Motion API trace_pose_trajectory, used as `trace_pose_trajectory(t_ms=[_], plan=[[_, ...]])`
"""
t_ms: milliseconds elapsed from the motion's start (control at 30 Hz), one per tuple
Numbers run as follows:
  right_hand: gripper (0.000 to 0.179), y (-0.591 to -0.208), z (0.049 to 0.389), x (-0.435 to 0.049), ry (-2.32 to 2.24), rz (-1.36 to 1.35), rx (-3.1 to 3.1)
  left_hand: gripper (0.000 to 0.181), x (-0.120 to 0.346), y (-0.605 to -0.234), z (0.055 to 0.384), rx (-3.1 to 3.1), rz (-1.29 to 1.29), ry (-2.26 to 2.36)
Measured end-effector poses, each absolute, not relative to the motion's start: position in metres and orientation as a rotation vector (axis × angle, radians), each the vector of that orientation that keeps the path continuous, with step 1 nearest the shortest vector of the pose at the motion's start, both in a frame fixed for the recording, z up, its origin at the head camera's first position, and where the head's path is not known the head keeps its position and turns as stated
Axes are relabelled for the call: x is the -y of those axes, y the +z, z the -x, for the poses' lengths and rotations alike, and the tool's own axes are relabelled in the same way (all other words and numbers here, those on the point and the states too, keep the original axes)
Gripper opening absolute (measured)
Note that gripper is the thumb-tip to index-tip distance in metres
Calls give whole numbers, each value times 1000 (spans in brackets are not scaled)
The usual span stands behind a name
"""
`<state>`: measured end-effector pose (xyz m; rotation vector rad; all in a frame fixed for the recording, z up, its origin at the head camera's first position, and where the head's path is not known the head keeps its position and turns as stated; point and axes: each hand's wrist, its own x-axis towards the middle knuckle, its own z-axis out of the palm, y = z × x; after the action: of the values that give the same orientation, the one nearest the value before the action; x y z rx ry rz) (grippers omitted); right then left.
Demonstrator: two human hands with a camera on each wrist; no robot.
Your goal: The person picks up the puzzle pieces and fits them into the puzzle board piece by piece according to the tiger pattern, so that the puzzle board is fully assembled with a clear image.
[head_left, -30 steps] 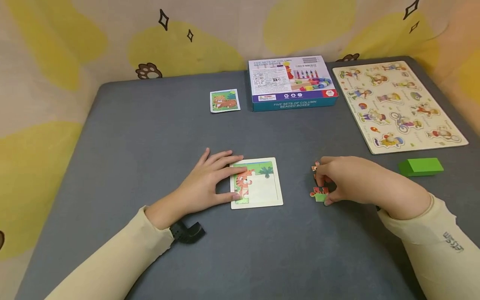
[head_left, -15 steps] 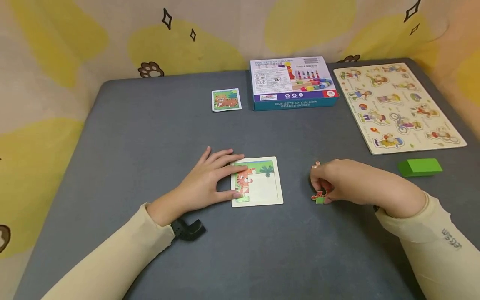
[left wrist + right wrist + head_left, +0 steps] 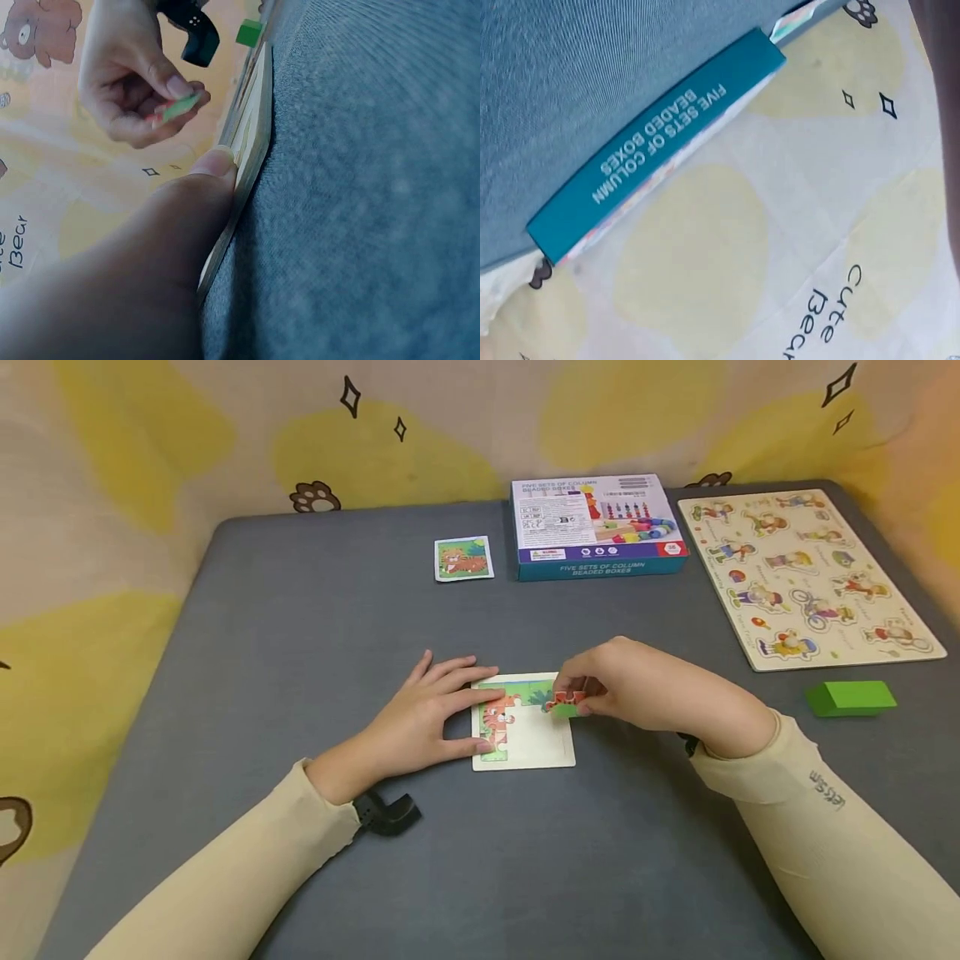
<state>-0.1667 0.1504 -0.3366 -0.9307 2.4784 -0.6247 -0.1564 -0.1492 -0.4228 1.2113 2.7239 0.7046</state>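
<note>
A square puzzle board (image 3: 536, 739) lies on the grey table, with tiger-picture pieces along its left side and top. My left hand (image 3: 420, 718) rests on the board's left edge, fingers spread, thumb near the lower left corner. Over the upper right of the board, my right hand (image 3: 637, 681) pinches a red-and-green jigsaw piece (image 3: 566, 706) between thumb and fingers. In the left wrist view this jigsaw piece (image 3: 181, 108) shows in the right hand (image 3: 124, 71), raised above the board (image 3: 259, 142); the curled fingers hide part of it. The right wrist view shows neither hand's fingers.
At the back stand a tiger picture card (image 3: 463, 560) and a teal-edged bead-set box (image 3: 600, 568). A wooden board of figures (image 3: 810, 581) lies at the right, with a green block (image 3: 851, 698) in front of it. A patterned cloth (image 3: 435, 452) rises behind the table.
My right hand took up the jigsaw pieces at the right and moved left to the puzzle board; that spot on the table no longer shows them. My left hand stays on the board.
</note>
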Motion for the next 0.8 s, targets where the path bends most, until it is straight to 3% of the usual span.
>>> trace_pose_trajectory(t_ms=[400,800], plan=[[16,-353,167,-140,-703,1005,-2459,66,148,-424,159,-2724,-1203,702],[12,-357,162,-130,-880,858,-2445,67,148,-424,157,-2723,-1200,703]])
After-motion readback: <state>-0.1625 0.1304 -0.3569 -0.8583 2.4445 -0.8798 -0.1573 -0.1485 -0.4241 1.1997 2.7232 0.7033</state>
